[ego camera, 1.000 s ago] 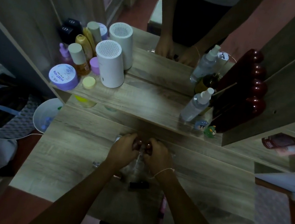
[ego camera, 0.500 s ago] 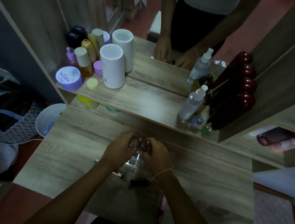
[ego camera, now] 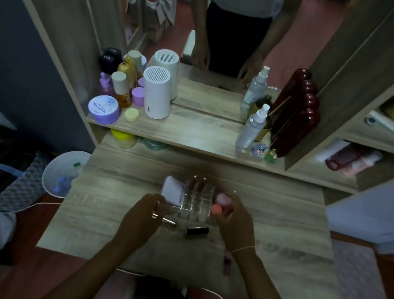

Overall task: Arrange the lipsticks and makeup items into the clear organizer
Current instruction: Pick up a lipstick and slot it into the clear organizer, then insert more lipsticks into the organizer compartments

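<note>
Clear organizer [ego camera: 195, 200] mid-table, two lipsticks [ego camera: 199, 181] upright in far slots. Right hand [ego camera: 233, 220] pinches an orange sponge [ego camera: 217, 209] at its right side; left hand [ego camera: 146, 210] grasps a lipstick [ego camera: 168, 220]. Risk: a nudge slides the light organizer or tips the lipsticks; black lipstick [ego camera: 197, 230] may roll off the near edge.

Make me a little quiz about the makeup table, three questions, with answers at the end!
1. True or false: two lipsticks stand upright in the organizer.
2. What lies on the table just in front of the organizer? A) a dark lipstick B) a spoon C) a comb
3. Fill in: the white tube sits at the organizer's ____ end.

Key: 1 true; 2 A; 3 left. Both the left hand and the right hand are at the organizer's front corners, and pink sponges sit at its right end.
</note>
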The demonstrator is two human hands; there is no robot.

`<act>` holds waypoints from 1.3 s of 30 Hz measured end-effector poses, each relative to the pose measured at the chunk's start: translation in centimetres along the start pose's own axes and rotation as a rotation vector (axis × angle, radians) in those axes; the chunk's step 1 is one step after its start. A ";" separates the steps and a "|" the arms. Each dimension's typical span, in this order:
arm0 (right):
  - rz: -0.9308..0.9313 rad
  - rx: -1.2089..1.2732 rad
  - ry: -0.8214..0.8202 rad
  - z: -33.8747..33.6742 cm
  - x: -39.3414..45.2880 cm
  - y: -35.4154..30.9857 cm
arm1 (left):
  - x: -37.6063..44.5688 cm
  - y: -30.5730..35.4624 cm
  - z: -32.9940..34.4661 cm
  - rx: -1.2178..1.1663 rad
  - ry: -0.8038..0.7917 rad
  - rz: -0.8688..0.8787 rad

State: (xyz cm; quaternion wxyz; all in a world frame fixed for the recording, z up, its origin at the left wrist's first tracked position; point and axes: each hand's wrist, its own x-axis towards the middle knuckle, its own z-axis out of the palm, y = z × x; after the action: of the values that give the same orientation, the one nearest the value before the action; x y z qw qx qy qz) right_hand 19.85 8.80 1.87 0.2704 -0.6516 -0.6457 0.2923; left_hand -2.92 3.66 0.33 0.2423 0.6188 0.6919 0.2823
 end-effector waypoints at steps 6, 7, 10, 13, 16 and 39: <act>0.161 -0.040 0.050 0.3 -5.0 1.6 | -2.4 -1.3 0.0 0.109 -0.139 0.113; 0.199 -0.063 0.038 0.5 -5.7 2.0 | -2.5 -1.2 0.1 0.149 -0.145 0.125; 0.297 -0.101 0.012 1.0 -7.4 2.8 | -2.0 -1.2 1.0 0.341 -0.214 0.196; 0.339 -0.172 -0.039 1.6 -8.2 3.2 | -1.2 -1.0 1.8 0.463 -0.293 0.206; 0.388 -0.249 -0.078 2.1 -8.2 3.5 | -0.9 -1.2 2.9 0.599 -0.329 0.233; 0.189 -0.037 -0.094 1.3 -5.8 1.6 | 0.3 -1.4 2.2 -0.025 -0.224 0.304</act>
State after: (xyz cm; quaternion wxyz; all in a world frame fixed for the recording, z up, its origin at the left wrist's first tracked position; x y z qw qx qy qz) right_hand 20.05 2.96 -0.03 0.1992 -0.7000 -0.5986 0.3347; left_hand -2.49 4.08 -2.18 0.2802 0.7407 0.5555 0.2536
